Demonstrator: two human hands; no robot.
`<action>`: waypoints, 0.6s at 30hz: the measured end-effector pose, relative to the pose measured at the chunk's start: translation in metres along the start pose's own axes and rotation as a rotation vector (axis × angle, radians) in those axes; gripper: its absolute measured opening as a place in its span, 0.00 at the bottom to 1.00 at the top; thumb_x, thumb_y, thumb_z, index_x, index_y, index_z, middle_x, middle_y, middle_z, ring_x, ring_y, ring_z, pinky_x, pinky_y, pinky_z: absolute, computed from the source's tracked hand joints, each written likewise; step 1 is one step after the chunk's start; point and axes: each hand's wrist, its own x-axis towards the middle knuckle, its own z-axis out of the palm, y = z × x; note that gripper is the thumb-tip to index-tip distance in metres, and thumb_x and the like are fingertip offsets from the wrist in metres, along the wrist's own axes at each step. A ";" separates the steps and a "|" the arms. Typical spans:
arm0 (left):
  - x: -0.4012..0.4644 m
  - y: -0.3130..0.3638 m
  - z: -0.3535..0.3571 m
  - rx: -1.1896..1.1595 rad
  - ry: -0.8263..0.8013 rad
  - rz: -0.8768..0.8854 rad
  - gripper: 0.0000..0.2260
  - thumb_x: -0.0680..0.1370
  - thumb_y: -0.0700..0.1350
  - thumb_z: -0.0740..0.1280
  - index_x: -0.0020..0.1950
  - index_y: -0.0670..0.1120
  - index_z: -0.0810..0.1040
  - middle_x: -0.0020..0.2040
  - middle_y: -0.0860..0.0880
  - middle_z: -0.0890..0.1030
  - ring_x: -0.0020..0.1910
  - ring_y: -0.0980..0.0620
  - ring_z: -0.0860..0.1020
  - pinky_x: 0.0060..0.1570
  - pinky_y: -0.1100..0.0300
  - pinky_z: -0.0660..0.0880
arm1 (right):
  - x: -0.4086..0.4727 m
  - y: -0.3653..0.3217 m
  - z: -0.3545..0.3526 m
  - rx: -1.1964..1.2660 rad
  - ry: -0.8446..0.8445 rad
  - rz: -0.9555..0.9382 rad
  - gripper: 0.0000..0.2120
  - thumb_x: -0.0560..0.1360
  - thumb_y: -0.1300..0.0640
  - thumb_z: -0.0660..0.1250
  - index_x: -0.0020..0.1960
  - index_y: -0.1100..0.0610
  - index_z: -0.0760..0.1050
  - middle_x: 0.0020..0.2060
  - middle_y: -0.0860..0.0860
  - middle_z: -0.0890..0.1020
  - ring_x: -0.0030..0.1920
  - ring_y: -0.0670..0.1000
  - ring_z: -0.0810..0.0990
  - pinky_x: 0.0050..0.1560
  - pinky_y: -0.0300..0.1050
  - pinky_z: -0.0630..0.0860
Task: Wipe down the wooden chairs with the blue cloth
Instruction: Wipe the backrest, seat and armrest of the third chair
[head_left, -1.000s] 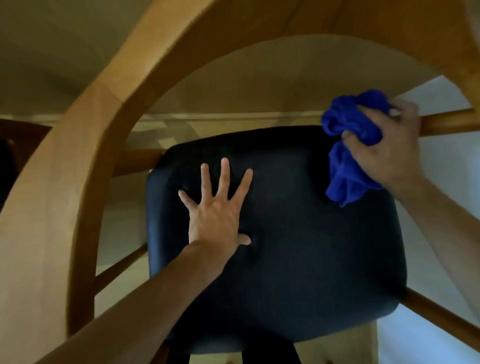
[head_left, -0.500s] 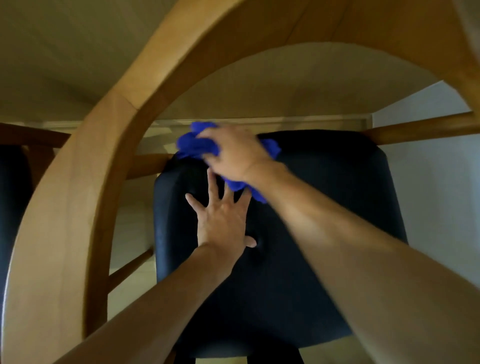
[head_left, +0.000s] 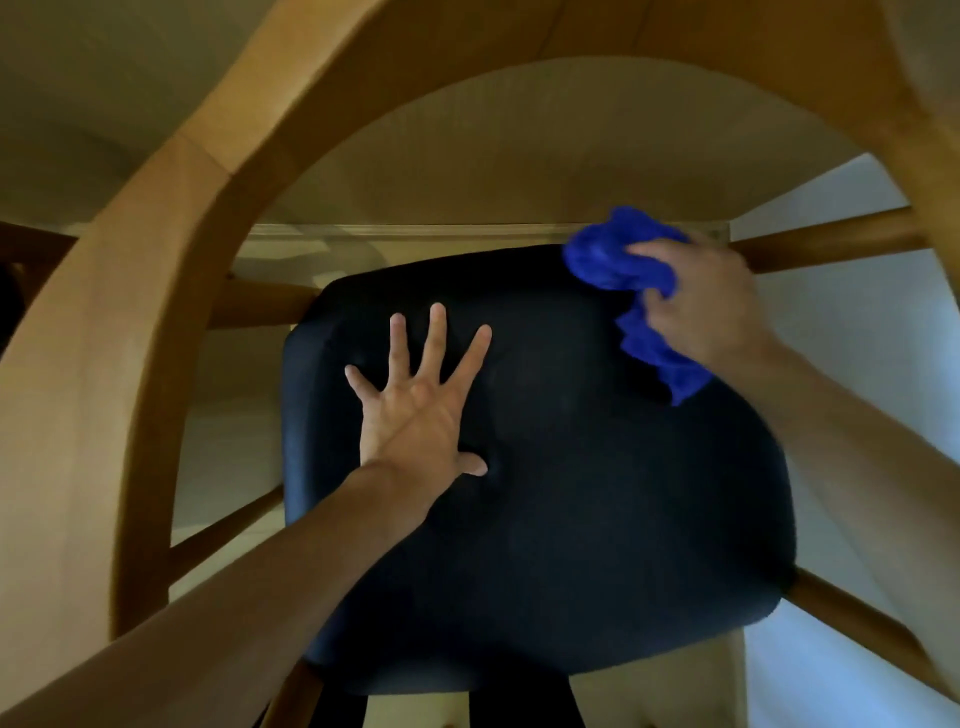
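Observation:
I look down through the curved wooden back rail (head_left: 171, 249) of a chair onto its black padded seat (head_left: 571, 519). My left hand (head_left: 421, 405) lies flat on the seat's left half, fingers spread wide. A bunched blue cloth (head_left: 618, 260) sits at the seat's far right corner, gripped by my right hand (head_left: 711, 306); part of the cloth hangs down below the hand onto the seat. A wooden side rail (head_left: 831, 244) runs right from that corner.
A pale tabletop underside (head_left: 493, 156) spans above the seat's far edge. Wooden stretchers (head_left: 223, 535) cross on the left and at the lower right (head_left: 857, 629). A white wall (head_left: 857, 322) stands to the right. Another dark seat edge (head_left: 8, 301) shows far left.
My right hand swept the cloth from the far right corner to the far left of the seat and back to the far right corner. My left hand stayed flat on the seat.

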 end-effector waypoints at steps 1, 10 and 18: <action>0.000 0.001 0.000 0.003 -0.001 -0.005 0.60 0.63 0.68 0.73 0.74 0.60 0.27 0.76 0.47 0.29 0.76 0.35 0.35 0.66 0.27 0.57 | -0.006 0.014 -0.004 0.003 0.031 0.086 0.21 0.73 0.62 0.65 0.65 0.54 0.77 0.58 0.61 0.78 0.56 0.63 0.77 0.58 0.52 0.72; 0.000 0.004 -0.006 0.029 -0.046 -0.017 0.54 0.65 0.68 0.72 0.78 0.56 0.40 0.79 0.47 0.38 0.76 0.37 0.36 0.67 0.27 0.56 | 0.011 -0.163 0.050 0.259 -0.026 -0.118 0.22 0.73 0.61 0.66 0.66 0.50 0.76 0.66 0.53 0.75 0.64 0.56 0.75 0.63 0.45 0.69; -0.004 0.014 -0.016 0.056 -0.050 -0.045 0.58 0.64 0.67 0.73 0.76 0.58 0.33 0.77 0.48 0.31 0.77 0.40 0.36 0.70 0.31 0.54 | 0.000 -0.103 0.032 0.329 -0.014 -0.163 0.22 0.72 0.62 0.67 0.65 0.53 0.77 0.65 0.55 0.75 0.64 0.57 0.74 0.65 0.42 0.67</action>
